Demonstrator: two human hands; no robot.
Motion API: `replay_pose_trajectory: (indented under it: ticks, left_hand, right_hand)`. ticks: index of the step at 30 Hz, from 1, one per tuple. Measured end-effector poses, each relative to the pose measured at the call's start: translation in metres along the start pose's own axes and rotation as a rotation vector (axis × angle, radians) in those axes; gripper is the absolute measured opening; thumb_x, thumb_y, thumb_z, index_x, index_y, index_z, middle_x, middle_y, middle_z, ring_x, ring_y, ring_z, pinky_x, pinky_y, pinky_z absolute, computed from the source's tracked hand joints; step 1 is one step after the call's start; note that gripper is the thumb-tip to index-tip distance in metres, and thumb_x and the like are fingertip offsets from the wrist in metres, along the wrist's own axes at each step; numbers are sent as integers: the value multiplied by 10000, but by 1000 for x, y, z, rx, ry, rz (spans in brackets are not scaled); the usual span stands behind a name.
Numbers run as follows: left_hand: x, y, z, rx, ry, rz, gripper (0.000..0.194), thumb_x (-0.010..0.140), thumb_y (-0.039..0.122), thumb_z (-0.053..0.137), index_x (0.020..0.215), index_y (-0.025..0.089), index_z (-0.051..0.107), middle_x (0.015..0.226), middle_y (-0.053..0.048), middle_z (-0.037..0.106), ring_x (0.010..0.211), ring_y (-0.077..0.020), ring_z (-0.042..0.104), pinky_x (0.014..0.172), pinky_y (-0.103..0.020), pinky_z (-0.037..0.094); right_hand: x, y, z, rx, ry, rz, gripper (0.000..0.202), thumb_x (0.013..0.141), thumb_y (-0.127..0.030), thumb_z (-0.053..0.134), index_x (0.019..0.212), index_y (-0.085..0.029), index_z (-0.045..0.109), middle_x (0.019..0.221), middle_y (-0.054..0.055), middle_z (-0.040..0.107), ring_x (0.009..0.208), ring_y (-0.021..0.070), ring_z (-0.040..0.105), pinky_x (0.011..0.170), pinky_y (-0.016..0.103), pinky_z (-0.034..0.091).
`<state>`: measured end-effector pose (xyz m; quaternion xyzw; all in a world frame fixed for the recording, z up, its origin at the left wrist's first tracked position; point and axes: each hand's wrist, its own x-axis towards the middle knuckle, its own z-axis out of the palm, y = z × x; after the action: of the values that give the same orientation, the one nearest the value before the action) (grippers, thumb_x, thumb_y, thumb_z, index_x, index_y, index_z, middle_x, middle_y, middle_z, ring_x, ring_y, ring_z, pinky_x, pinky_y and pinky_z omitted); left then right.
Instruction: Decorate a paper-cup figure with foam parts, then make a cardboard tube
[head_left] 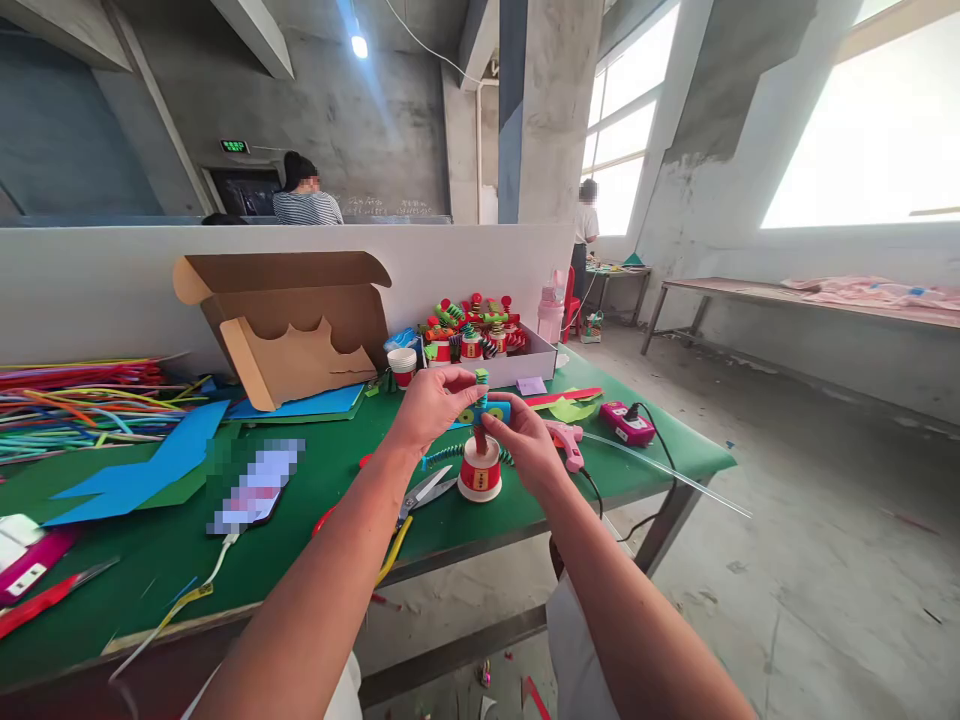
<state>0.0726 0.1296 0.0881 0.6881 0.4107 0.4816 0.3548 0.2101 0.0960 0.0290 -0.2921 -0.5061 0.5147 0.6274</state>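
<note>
Holds a small figure [496,408], red cup [480,470] at its base, between left hand [441,408] and right hand [526,434] near the front edge of a green table [161,575]. Has scissors [429,490] beside the cup (blades apart), a pink glue gun [568,442] near the right hand, and similar figures [472,335] in a white box [534,362] beyond.

The figure [481,436] stands upright near the front edge of the green table [330,462]. Its base is an upturned paper cup [480,472] — red, with white ends and a gold label bearing dark characters. A reddish-brown stem [480,438] rises from it to a blue crosspiece [496,411] with yellow-green rings, partly hidden. A green coil [481,384] tops it — and thin, dark green springs [448,454] stick out at both sides.
</note>
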Motion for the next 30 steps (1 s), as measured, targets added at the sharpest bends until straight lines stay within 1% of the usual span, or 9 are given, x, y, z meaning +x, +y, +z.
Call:
replay_pose_trajectory:
  ticks: [3,7,11,14,18,22,26,30]
  left_hand:
    - [0,-1,2,-58,-13,-27,453,526,540,819,757,161,728,794,-57,722,779,-206,620,696,-311,501]
    - [-1,-4,2,-64,-32,-28,445,545,521,822,783,158,720,793,-52,713,776,-198,620,703,-312,504]
    - [-2,-3,-2,-47,-84,-39,476,535,509,836,839,164,713,809,-46,709,780,-191,624,717,-317,510]
    - [-3,-1,-4,-6,-100,-57,487,501,524,845,797,162,708,799,-49,713,734,-184,617,705,-328,512]
    - [-4,1,-5,47,-123,-55,463,525,536,826,783,166,720,802,-55,725,703,-182,610,686,-332,510]
    - [-3,-1,-4,87,-94,-51,418,553,506,813,772,162,722,790,-57,726,710,-190,616,675,-324,507]
    - [-4,-3,-2,86,-85,-66,363,583,462,799,769,162,718,781,-53,725,714,-191,625,668,-314,504]
    - [-6,-1,0,67,-70,-89,364,568,470,807,743,165,710,760,-49,717,728,-200,629,673,-316,502]
  right_hand:
    - [-1,-1,-1,-1,16,-4,411,688,-406,796,1006,-218,615,742,-19,646,598,135,579,588,275,457]
    - [-1,-3,-2,5,24,-18,393,688,-384,800,999,-221,624,769,-13,660,648,139,591,614,270,474]
    - [-1,-3,-3,31,28,-20,389,684,-383,804,987,-225,617,805,-9,670,704,147,600,650,274,479]
    - [-1,-3,-2,6,31,-31,387,686,-400,799,978,-228,613,794,-12,656,698,152,591,639,278,472]
    - [-2,-4,-1,-8,30,-30,385,691,-425,788,967,-236,598,789,-15,639,670,148,575,606,271,460]
    - [-2,-3,0,-23,26,-13,403,686,-449,783,966,-240,582,776,-16,626,642,145,559,572,267,454]
    - [-1,-2,-1,-5,43,-16,399,676,-428,793,956,-235,583,794,-12,634,670,146,571,595,267,463]
    - [-1,-3,-2,4,56,-24,402,667,-399,806,959,-228,589,780,-21,635,680,135,569,615,258,461]
